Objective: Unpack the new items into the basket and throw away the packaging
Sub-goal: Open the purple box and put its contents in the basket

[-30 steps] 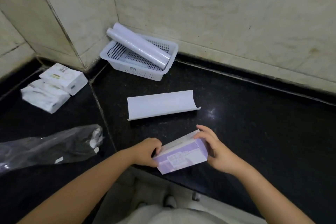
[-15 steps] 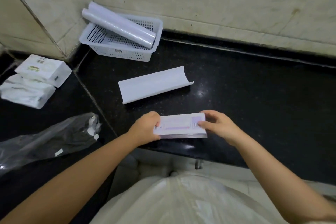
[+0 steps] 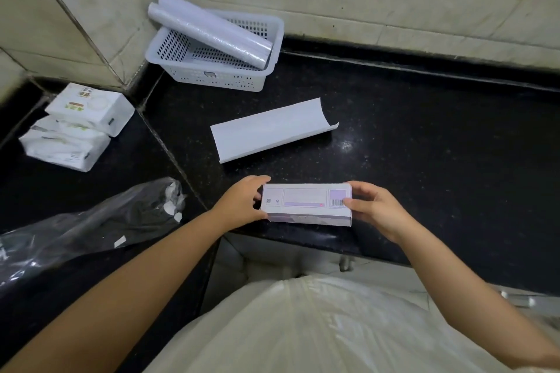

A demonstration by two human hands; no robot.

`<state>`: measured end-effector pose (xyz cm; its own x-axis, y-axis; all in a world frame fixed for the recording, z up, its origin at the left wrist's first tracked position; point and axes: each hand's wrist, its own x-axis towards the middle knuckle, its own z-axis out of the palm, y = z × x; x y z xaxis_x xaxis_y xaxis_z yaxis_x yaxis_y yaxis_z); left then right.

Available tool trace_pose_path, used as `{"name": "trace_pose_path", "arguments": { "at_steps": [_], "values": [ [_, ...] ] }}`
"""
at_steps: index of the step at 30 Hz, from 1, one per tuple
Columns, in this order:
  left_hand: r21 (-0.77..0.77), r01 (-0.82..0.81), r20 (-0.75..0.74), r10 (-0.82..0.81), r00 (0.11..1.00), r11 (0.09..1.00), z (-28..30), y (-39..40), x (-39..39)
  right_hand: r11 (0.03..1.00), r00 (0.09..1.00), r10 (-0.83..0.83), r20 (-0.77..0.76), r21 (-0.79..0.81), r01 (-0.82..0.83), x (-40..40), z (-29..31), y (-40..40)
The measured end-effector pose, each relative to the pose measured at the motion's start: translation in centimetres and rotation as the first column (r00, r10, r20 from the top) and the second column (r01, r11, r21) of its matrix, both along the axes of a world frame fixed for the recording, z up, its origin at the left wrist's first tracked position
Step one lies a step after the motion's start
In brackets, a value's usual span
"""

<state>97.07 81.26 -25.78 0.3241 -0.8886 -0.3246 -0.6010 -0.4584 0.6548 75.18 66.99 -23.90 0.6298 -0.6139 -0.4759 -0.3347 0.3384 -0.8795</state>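
Note:
A long white and lilac carton [image 3: 306,204] is held level above the front edge of the black counter, its barcode side up. My left hand [image 3: 242,203] grips its left end and my right hand [image 3: 374,209] grips its right end. A white perforated basket [image 3: 212,76] stands in the far corner with two white rolls [image 3: 209,29] lying across it, their upper ends sticking out over its rim. A curled sheet of white paper wrapping [image 3: 269,130] lies on the counter between the basket and the carton.
Two white soft packs [image 3: 75,127] are stacked at the left on the counter. A crumpled clear plastic bag [image 3: 91,221] lies left of my left arm. A pale translucent bag [image 3: 318,327] is open below the counter edge. Tiled walls close the back and left.
The carton has been turned from tilted with an end toward me to flat and level, barcode face up. Both hands have kept hold of its ends. The view has tipped down.

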Motion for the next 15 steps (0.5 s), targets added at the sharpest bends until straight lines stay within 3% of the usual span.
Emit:
{"name": "trace_pose_path", "arguments": {
  "at_steps": [4, 8, 11, 13, 15],
  "values": [
    [-0.038, 0.003, -0.049, -0.005, 0.999, 0.999, 0.1, 0.2, -0.2, 0.997, 0.995, 0.081, -0.064, -0.007, -0.082, -0.5, -0.2, 0.1],
    [-0.168, 0.014, -0.108, -0.032, 0.994, 0.986, 1.0, 0.0, -0.2, 0.954, 0.94, 0.298, -0.166, 0.056, -0.293, -0.8, 0.5, 0.0],
    [-0.29, -0.215, -0.154, 0.176, 0.972, 0.932, 1.7, -0.9, -1.1, 0.977, 0.979, 0.202, -0.03, 0.079, -0.199, -0.4, 0.4, 0.6],
    [-0.154, -0.445, -0.381, 0.362, 0.851, 0.882, 2.6, -1.6, -2.2, 0.996, 0.996, 0.07, 0.062, 0.041, -0.073, 0.3, 0.0, 1.3],
    [0.064, -0.452, -0.643, 0.383, 0.663, 0.89, 3.2, -2.4, -3.3, 0.993, 0.997, 0.06, 0.056, -0.107, -0.054, 1.3, -0.4, 2.0]
  ]
}}
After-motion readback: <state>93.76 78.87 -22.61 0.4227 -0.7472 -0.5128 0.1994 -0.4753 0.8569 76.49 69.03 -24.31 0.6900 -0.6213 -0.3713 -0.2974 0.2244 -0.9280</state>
